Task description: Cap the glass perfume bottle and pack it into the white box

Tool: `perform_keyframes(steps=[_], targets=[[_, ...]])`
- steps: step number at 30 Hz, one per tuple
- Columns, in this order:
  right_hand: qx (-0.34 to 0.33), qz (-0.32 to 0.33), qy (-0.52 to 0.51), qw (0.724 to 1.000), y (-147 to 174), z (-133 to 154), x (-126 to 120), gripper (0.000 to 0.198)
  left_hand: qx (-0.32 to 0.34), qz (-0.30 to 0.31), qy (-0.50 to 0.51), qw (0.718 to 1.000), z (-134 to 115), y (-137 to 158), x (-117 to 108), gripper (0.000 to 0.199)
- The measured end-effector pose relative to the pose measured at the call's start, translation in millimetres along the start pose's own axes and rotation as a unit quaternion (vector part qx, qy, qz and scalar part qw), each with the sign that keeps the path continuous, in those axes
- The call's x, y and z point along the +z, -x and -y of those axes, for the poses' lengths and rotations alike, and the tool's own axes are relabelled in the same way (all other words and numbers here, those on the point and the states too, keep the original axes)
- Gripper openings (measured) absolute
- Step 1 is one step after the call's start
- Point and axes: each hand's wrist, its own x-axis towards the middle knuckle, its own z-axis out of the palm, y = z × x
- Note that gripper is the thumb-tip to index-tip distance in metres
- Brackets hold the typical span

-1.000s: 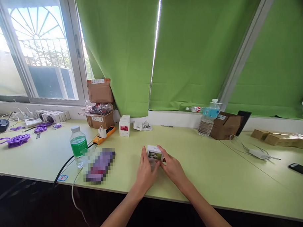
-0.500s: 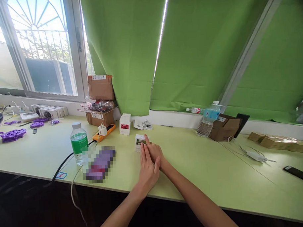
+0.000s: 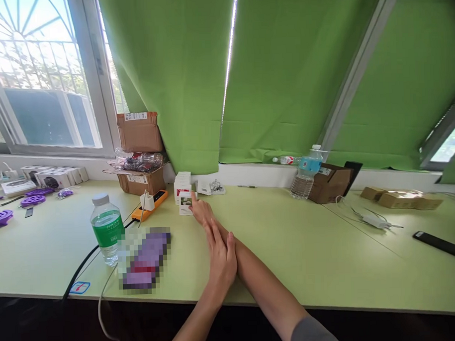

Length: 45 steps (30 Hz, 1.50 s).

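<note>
Nearest us, a grey cloth sleeve point(image 3: 312, 332) is circling the right arm, which is slanting inward across the smooth, pale table point(image 3: 327, 256). The left hand point(image 3: 221, 258) is lying palm down, its fingers straight and almost pressed together, thumb poking out apart. They're overlapping the right wrist, though whether they're pressing on it I can't tell! Off to the left, a clear plastic bottle point(image 3: 107, 229) is standing with its green label showing. And here's the right hand point(image 3: 201, 211), wrist bending, index finger pointing outward, fingers pinching the right edge of the box point(image 3: 185, 204), a small white block with a flower picture. It's standing upright just in front of the row point(image 3: 182, 179), more white boxes lining up neatly; contact is hard to tell. Farther back, a brown cardboard carton point(image 3: 149, 184) is gaping, crinkly plastic bulging out, while green blinds point(image 3: 284, 89) are hanging in creases.
</note>
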Motion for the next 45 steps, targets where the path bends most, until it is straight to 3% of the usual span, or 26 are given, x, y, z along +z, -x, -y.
perform_keyframes(steps=[9, 18, 25, 31, 45], targets=[[-0.017, -0.045, 0.021, 0.999, -33, 5, 9, 0.058, -0.064, 0.003, 0.043, 0.997, 5, -4, -1, 0.064], [-0.011, -0.081, 0.036, 0.996, -23, 4, 6, 0.066, -0.060, 0.030, 0.035, 0.997, 2, -2, 1, 0.065], [0.057, -0.093, 0.047, 0.993, -9, -49, -1, 0.041, 0.022, 0.095, -0.015, 0.995, 5, 8, 12, 0.066], [0.104, -0.044, 0.056, 0.992, -16, -98, 1, 0.031, 0.020, 0.139, -0.025, 0.990, 11, 9, 16, 0.059], [0.070, -0.002, 0.074, 0.995, -72, -129, 26, 0.033, -0.011, 0.165, -0.059, 0.985, 13, 8, 13, 0.063]])
